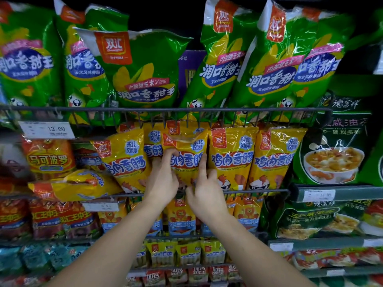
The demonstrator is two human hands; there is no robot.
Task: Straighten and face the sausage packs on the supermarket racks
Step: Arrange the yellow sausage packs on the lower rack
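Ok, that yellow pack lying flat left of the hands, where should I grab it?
The toppled yellow pack lies sideways, red-logo top end pointing left. Probably pinch that left end from the front, over its upper edge, then swing it upright.

Your two arms are bare for all of their visible length. The left forearm and the right forearm are uncovered from the near edge of the view up to the wrists. Both are slim, and the wide lens makes them look broader at the near end. Your left grip and right grip are bare hands with slender fingers. The nails are too blurred to make out.
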